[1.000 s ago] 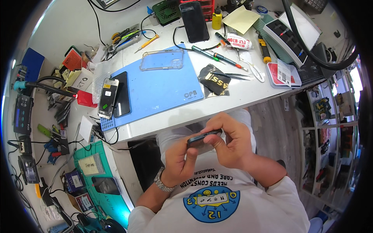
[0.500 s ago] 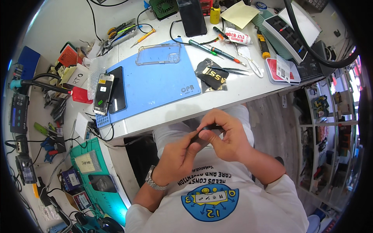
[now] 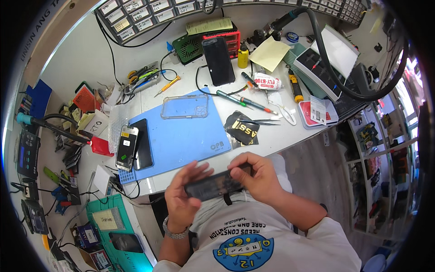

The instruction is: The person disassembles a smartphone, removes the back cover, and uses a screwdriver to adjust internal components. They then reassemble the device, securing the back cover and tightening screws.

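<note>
A dark smartphone (image 3: 215,185) is held level over my lap, just off the desk's front edge. My right hand (image 3: 258,179) grips its right end, with the thumb over the screen side and the fingers behind. Around the phone's left end is my left hand (image 3: 181,190), fingers spread and lifted, the thumb apart below; the palm is against or very close to that end. Beyond them lies a blue work mat (image 3: 181,140) bearing a clear phone case (image 3: 185,108). A dark phone (image 3: 144,145) and a phone screen part (image 3: 127,146) lie at its left.
Right of the mat are a black packet (image 3: 242,129), tweezers (image 3: 260,122) and a green pen-like tool (image 3: 233,99). A black phone (image 3: 218,61) leans upright at the back. A thick black hose (image 3: 321,59) arches over the right side. A teal mat (image 3: 104,206) is at lower left.
The phone has swung from edge-on to flat, its broad face now showing. My left hand has spread its fingers. The view has tilted up, showing more of the back wall.
</note>
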{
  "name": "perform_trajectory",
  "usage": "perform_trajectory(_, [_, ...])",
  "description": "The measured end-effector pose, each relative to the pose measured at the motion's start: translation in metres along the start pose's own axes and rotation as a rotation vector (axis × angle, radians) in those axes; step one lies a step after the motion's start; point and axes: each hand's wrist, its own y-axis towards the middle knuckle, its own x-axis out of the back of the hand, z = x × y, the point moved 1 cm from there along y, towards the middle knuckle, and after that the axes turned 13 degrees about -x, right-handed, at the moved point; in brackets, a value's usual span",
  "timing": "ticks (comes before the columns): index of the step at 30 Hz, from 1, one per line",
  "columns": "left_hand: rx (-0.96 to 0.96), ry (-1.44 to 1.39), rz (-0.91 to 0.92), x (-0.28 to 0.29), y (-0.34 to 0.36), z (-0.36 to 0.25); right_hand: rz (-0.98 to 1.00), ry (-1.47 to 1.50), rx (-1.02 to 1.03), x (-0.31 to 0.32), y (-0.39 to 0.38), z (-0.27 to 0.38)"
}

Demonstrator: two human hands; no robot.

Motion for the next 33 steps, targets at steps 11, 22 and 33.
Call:
perform_trajectory(11, [-0.174, -0.625, -0.145, 0.015, 0.124, 0.037, -0.051, -0.16, 0.142, -0.016, 0.121, 0.032])
perform_trajectory(22, [-0.165, -0.607, -0.137, 0.091, 0.187, 0.03, -0.12, -1.257, 0.728, -0.023, 0.236, 0.08])
perform_trajectory(33, [-0.092, -0.732, -0.084, 0.095, 0.18, 0.038, 0.082, -1.612, 0.638, -0.062, 0.252, 0.073])
